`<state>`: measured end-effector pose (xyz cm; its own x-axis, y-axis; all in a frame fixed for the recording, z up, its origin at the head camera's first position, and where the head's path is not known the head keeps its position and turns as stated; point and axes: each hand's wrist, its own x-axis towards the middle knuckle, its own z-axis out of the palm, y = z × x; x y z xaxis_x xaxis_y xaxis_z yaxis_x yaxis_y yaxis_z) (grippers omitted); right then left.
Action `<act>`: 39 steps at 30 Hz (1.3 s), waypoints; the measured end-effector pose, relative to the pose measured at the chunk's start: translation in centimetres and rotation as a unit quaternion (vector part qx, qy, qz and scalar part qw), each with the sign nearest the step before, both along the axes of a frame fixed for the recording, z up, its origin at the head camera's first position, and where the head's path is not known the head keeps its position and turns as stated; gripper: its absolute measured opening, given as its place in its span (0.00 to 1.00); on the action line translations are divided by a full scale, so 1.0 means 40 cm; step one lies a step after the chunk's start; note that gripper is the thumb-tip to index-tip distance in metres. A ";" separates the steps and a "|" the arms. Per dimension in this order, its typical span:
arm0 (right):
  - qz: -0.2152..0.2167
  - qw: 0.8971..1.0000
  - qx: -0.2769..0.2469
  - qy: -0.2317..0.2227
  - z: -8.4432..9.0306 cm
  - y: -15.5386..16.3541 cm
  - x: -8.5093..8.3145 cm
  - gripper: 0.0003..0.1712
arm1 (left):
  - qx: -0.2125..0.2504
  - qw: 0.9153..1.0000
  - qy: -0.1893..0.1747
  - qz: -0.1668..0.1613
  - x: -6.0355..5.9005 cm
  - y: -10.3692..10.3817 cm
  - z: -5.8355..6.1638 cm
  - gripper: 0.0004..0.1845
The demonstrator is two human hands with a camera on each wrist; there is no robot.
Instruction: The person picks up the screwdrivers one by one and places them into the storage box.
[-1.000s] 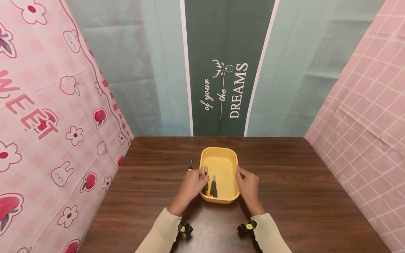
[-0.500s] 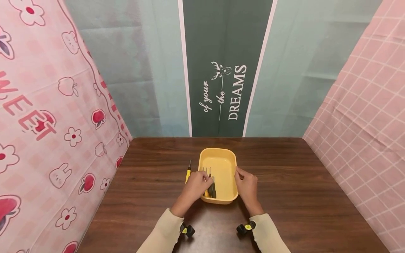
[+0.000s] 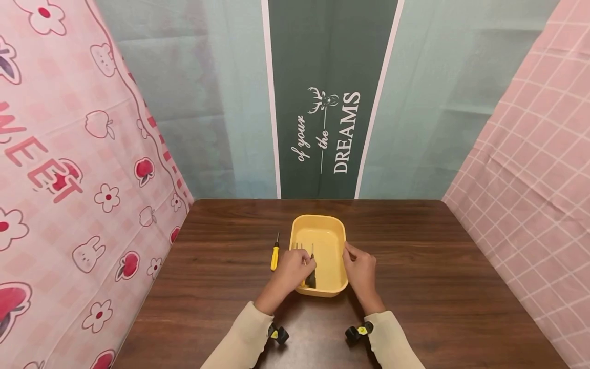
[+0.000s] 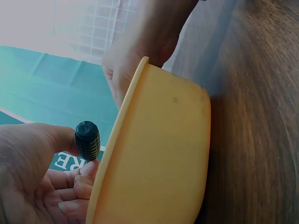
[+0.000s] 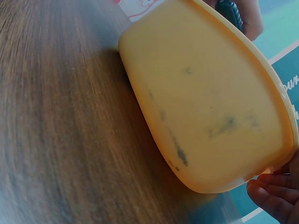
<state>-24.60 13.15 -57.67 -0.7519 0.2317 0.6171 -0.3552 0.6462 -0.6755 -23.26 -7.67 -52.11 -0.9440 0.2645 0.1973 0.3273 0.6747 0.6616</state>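
**Black-handled driver gripped inside yellow tray; tray steadied from the right**

Left hand (image 3: 292, 266) reaching over near-left rim of yellow tray (image 3: 330, 229), fingers curled round black-handled screwdriver (image 3: 312, 271). Ribbed butt of handle pokes out between thumb and fingers in left wrist view (image 4: 87, 140), so a firm wrap grip, not a pinch. Shaft points away from person, tip toward tray's middle; tool lies within tray, near-left part. A few more drivers (image 3: 299, 247) alongside, tips only visible past the knuckles; count unclear.

Right hand (image 3: 361, 269) on tray's right rim, fingers curled against edge, thumb side hidden. Looks like bracing so tray won't slide while left hand works; prob. a light hold.

Yellow-handled screwdriver (image 3: 274, 254) lies alone on dark wood table (image 3: 438, 266), just left of tray, parallel to its side, not touching.
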 end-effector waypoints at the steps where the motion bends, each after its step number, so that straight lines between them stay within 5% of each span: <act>1: -0.001 1.000 0.000 -0.002 0.000 0.000 0.001 0.11 | -0.004 1.000 0.002 0.000 0.001 0.003 0.000 0.11; 27: 0.003 1.000 -0.006 -0.012 0.008 -0.005 0.012 0.11 | -0.007 0.998 -0.048 -0.029 -0.008 0.042 -0.032 0.18; 39: -0.004 1.000 0.001 -0.003 0.007 -0.002 0.007 0.11 | -0.048 0.998 -0.036 -0.020 -0.011 0.059 -0.037 0.20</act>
